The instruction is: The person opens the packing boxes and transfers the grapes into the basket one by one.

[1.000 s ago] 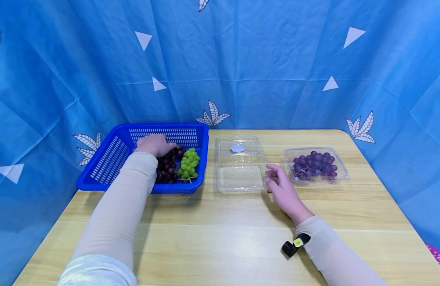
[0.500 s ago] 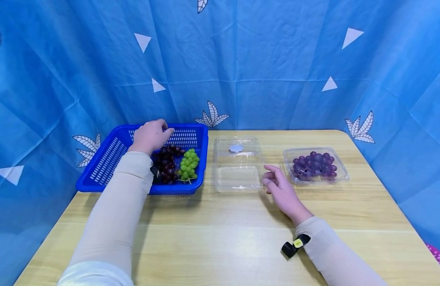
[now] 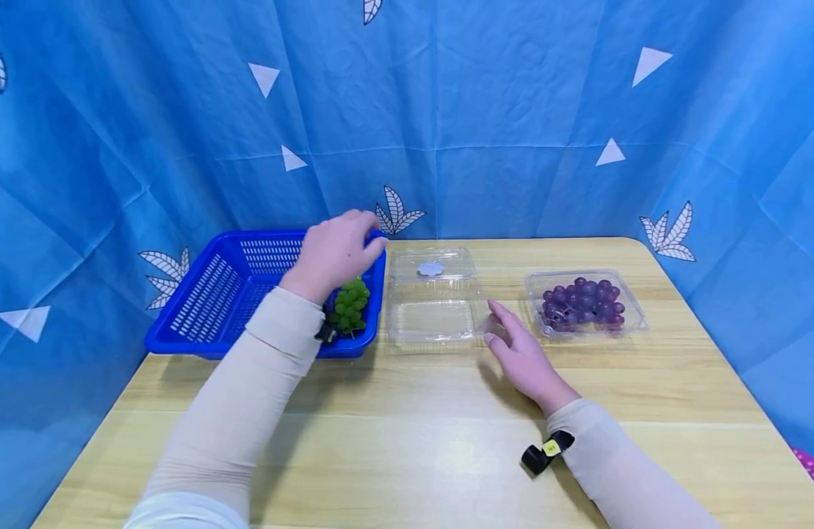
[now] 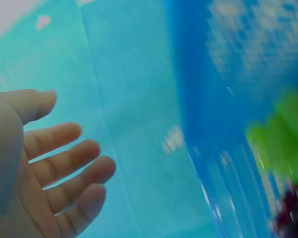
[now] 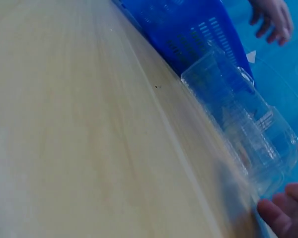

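My left hand (image 3: 337,250) hovers over the right part of the blue plastic basket (image 3: 202,275), fingers loosely bent and holding nothing. A bunch of green grapes (image 3: 349,305) lies in the basket below it. Dark grapes (image 4: 290,218) show beside the green ones in the left wrist view, while my arm covers them in the head view. Right of the basket stands a clear plastic clamshell box (image 3: 433,319) with its lid laid back and nothing inside. My right hand (image 3: 527,360) is at the box's right edge, fingers extended, thumb apart.
Farther right, a second clear box (image 3: 635,316) contains purple grapes (image 3: 582,303). A wooden table (image 3: 433,441) bears everything, with a blue patterned curtain (image 3: 513,110) close behind and along both sides. A black strap (image 3: 546,452) sits on my right wrist.
My left hand has risen out of the basket and moved right, empty. The fingers of my right hand have straightened, and the open clear box has shifted slightly left.
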`<action>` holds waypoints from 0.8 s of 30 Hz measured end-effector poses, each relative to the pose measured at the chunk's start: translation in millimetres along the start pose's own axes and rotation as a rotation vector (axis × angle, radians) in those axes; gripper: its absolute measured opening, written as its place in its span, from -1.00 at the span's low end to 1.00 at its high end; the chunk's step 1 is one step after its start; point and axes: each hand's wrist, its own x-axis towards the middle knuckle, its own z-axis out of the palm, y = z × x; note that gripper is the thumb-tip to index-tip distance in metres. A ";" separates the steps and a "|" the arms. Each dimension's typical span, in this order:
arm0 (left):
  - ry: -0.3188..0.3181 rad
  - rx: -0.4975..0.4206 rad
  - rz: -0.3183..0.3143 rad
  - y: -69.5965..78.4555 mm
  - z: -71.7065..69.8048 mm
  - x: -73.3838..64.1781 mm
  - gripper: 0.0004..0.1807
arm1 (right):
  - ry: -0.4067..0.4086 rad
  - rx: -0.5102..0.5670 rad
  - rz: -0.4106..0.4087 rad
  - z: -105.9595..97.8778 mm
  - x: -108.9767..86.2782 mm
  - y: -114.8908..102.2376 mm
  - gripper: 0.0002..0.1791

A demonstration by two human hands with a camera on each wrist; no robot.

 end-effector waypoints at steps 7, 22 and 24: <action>0.011 0.023 0.187 51.2 10.6 -1.0 -0.59 | 0.081 -0.127 -0.114 3.8 -0.3 -2.7 -0.27; -0.045 0.162 0.395 129.2 45.3 10.8 -0.53 | 0.298 -0.060 -0.261 -45.4 8.4 -30.4 -0.41; -0.059 0.178 0.419 138.5 50.5 11.4 -0.52 | 0.349 -0.089 -0.240 -60.8 10.3 -32.2 -0.45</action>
